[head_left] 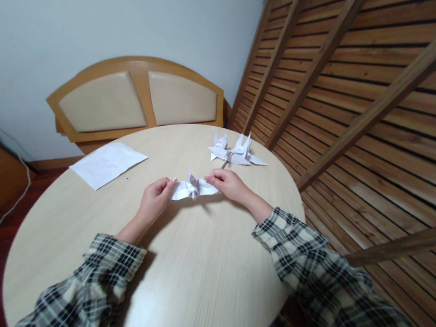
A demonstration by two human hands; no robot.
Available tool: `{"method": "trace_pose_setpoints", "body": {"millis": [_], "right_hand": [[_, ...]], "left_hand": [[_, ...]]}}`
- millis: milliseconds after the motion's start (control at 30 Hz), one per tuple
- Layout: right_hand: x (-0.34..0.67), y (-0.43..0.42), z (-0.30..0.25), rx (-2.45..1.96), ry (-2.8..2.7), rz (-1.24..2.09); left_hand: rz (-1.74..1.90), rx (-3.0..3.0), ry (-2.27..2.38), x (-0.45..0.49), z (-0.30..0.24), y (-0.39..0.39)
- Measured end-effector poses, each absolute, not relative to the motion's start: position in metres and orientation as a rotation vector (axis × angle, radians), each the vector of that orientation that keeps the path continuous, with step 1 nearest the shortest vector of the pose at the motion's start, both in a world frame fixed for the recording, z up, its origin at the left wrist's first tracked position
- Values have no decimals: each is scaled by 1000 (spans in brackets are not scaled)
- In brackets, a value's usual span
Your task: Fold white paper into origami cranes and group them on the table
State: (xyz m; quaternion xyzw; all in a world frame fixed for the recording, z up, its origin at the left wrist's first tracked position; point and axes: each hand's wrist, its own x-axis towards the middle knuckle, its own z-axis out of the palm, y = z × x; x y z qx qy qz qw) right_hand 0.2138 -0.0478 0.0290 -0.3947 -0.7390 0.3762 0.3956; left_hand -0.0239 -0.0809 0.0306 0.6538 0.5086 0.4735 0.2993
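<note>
A white origami crane [193, 186] is stretched between my two hands, its wings spread out to the sides and a folded point rising in the middle. My left hand [156, 198] pinches the left wing tip between thumb and fingers. On the other side, my right hand [229, 184] grips the right wing tip the same way. The crane is held just over the table, and a faint shadow falls below it. Just beyond my right hand lie a few finished paper cranes [240, 151], grouped close together.
The round, pale wooden table [199, 270] fills the middle. White sheets of paper [108, 163] lie at its far left. Behind stands a padded headboard [147, 98] against the wall. A slatted wooden panel [359, 89] borders the right side, and a white cable [23, 185] hangs at left.
</note>
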Motion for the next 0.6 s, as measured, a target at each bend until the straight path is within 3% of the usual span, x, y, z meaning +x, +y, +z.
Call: {"method": "trace_pose_setpoints", "body": {"millis": [333, 600], "right_hand": [[223, -40, 23, -1044, -1775, 1115], [218, -34, 15, -950, -1614, 1281]], "left_hand": [[1256, 1660, 1363, -36, 22, -70], [1031, 1677, 1276, -36, 27, -73]]}}
